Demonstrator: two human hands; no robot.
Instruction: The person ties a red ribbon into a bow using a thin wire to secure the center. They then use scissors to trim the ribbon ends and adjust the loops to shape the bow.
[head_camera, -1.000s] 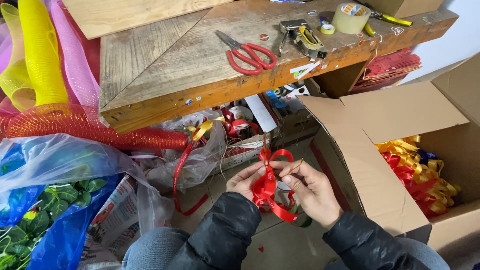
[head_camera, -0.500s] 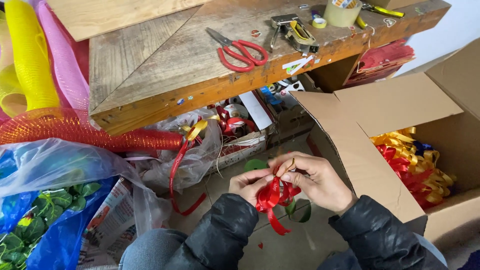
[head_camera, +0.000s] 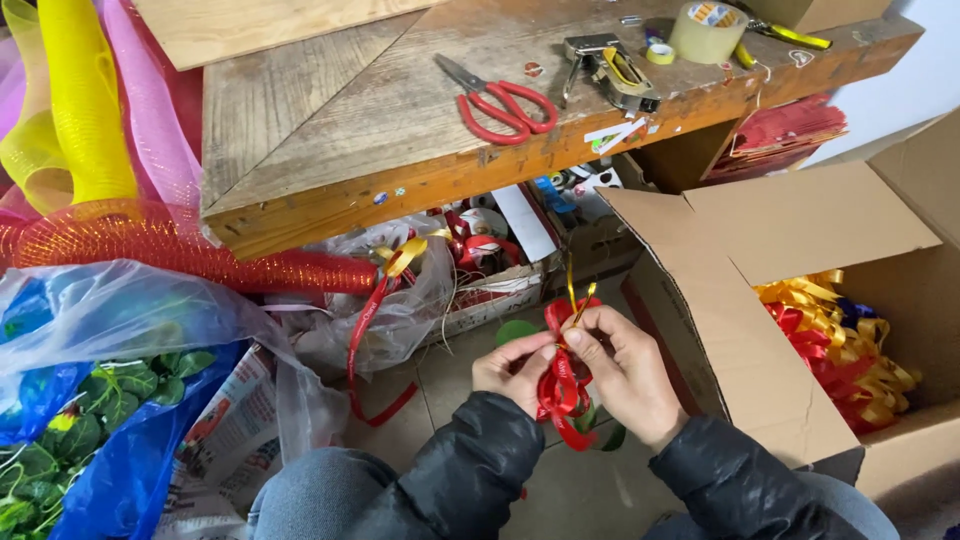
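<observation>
Two hands, both low centre, over the floor in front of the workbench. Left hand (head_camera: 512, 368) has its fingers curled, thumb and forefinger pinched on one red ribbon bow (head_camera: 562, 385). Right hand (head_camera: 625, 372) is closed too, fingertips pinching a thin gold wire tie (head_camera: 578, 300) at the bow's top; the tie's two ends stick up. The bow sits between both hands, touching both, well below the bench's front edge.

On the workbench (head_camera: 340, 130): one pair of red-handled scissors (head_camera: 500, 100) mid-surface, one staple gun (head_camera: 610, 68) just right of it, one roll of clear tape (head_camera: 706, 30) near the back right corner, one small yellow-green roll (head_camera: 659, 53) beside the tape.

One open cardboard box (head_camera: 790, 250) to the right, its near flap close by the right hand; inside, a pile of yellow and red bows (head_camera: 840, 340), too tangled to count. Left: one red mesh tube (head_camera: 180, 255) under the bench edge, one yellow mesh roll (head_camera: 80, 100), one clear plastic bag of green leaves (head_camera: 90, 400).

Open floor only in the narrow strip between bag and box.
</observation>
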